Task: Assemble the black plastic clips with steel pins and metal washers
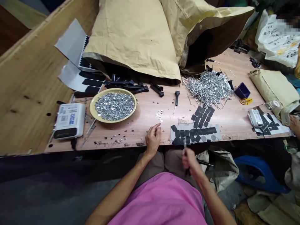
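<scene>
On the bench (pixel 145 115) by our left hand (pixel 153 139), whose grip we can't tell, tiny rings (pixel 159 114) should be light and slippery, best pinched by their rims, while our right hand (pixel 191 160) squeezes a tool (pixel 185 143).

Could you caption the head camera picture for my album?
Left hand by small metal bits, right hand gripping something thin, at a bench with a bowl and metal pins.
</scene>
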`<state>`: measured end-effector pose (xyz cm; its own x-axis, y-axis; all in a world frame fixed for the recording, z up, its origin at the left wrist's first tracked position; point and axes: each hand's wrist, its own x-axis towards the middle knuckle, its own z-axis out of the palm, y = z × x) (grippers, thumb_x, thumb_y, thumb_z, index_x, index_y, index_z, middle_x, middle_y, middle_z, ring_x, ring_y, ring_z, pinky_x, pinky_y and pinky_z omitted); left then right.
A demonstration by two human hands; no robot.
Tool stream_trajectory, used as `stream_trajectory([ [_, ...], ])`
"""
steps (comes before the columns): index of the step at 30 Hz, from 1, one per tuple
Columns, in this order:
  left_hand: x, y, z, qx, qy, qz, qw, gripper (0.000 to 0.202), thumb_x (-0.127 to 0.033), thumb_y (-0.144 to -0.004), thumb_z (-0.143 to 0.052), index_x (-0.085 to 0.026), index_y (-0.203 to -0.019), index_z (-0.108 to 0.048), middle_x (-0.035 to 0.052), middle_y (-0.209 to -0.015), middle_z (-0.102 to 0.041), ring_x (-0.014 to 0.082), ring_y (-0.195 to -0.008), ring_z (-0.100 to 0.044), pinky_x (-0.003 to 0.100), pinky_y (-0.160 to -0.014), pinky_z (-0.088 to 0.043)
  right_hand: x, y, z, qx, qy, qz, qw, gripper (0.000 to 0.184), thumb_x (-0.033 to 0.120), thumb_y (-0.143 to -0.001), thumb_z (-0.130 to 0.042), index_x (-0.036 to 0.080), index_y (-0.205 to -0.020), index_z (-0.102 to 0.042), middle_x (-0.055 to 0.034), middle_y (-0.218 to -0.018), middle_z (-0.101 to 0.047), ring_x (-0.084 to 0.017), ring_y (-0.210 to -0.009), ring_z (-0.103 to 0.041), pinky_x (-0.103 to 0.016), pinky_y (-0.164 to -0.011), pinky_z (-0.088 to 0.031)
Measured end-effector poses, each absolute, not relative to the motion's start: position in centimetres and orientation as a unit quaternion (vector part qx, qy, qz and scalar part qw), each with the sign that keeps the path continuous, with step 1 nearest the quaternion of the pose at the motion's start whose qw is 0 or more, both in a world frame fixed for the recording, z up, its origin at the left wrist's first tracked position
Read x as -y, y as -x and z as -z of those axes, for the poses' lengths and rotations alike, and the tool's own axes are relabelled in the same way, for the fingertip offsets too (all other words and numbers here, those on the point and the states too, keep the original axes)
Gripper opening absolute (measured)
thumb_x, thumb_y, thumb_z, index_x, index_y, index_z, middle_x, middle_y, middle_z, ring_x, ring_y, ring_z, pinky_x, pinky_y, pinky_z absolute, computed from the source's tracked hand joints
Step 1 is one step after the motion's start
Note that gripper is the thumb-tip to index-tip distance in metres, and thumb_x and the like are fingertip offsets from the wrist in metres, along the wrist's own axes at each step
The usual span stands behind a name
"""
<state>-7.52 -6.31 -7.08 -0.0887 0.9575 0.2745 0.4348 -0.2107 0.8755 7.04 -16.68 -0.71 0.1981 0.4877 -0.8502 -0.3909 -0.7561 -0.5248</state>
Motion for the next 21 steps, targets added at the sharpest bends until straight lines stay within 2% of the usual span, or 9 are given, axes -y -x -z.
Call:
stream_trajectory([
  [2, 6.3, 7.5, 7.1, -0.567, -0.615, -0.475, 0.273, 0.026, -0.026, -0.086, -0.045, -0.016, -0.095, -0.066, 0.0081, -0.090, -0.070, 0.0164, -0.082, -0.064, 0.028, -0.073, -0.050, 16.6, -7.2, 0.6, 0.031, 0.679, -0.654, 0.331, 0.018, 0.035, -0.067, -0.047, 0.022, -0.061, -0.036, 0.0130, -0.036, -0.025, -0.003, -0.030, -0.014, -0.014, -0.031, -0.007],
  [6, 6.3, 7.5, 7.1, -0.569, -0.618, -0.469, 0.272, 0.026, -0.026, -0.086, -0.044, -0.016, -0.096, -0.066, 0.0081, -0.090, -0.070, 0.0164, -0.081, -0.064, 0.028, -0.073, -0.050, 16.4, -7.6, 0.8, 0.035, 0.677, -0.637, 0.367, 0.018, 0.036, -0.070, -0.040, 0.022, -0.062, -0.033, 0.0144, -0.036, -0.018, -0.002, -0.031, -0.011, -0.012, -0.032, -0.008],
  [15, 6.3, 7.6, 6.9, -0.574, -0.626, -0.459, 0.261, 0.027, -0.027, -0.085, -0.044, -0.015, -0.095, -0.066, 0.0091, -0.091, -0.070, 0.0175, -0.082, -0.064, 0.028, -0.073, -0.050, 17.7, -6.5, 2.3, 0.037, 0.644, -0.671, 0.367, 0.015, 0.034, -0.072, -0.043, 0.021, -0.063, -0.040, 0.0133, -0.038, -0.024, -0.002, -0.030, -0.012, -0.013, -0.030, -0.011],
  [17, 6.5, 7.8, 6.8, -0.577, -0.624, -0.455, 0.265, 0.028, -0.028, -0.084, -0.043, -0.014, -0.095, -0.066, 0.0093, -0.089, -0.069, 0.0175, -0.079, -0.064, 0.029, -0.072, -0.049, 19.2, -8.4, 2.5, 0.023, 0.677, -0.611, 0.409, 0.018, 0.037, -0.072, -0.045, 0.021, -0.064, -0.041, 0.0127, -0.039, -0.027, -0.002, -0.030, -0.015, -0.014, -0.029, -0.013],
  [21, 6.7, 7.9, 6.4, -0.600, -0.613, -0.442, 0.262, 0.029, -0.028, -0.082, -0.046, -0.014, -0.096, -0.066, 0.0083, -0.084, -0.069, 0.0165, -0.072, -0.062, 0.028, -0.069, -0.048, 23.8, -13.8, 3.9, -0.035, 0.779, -0.388, 0.491, 0.029, 0.048, -0.076, -0.048, 0.022, -0.066, -0.039, 0.0117, -0.043, -0.032, -0.003, -0.030, -0.022, -0.015, -0.030, -0.021],
])
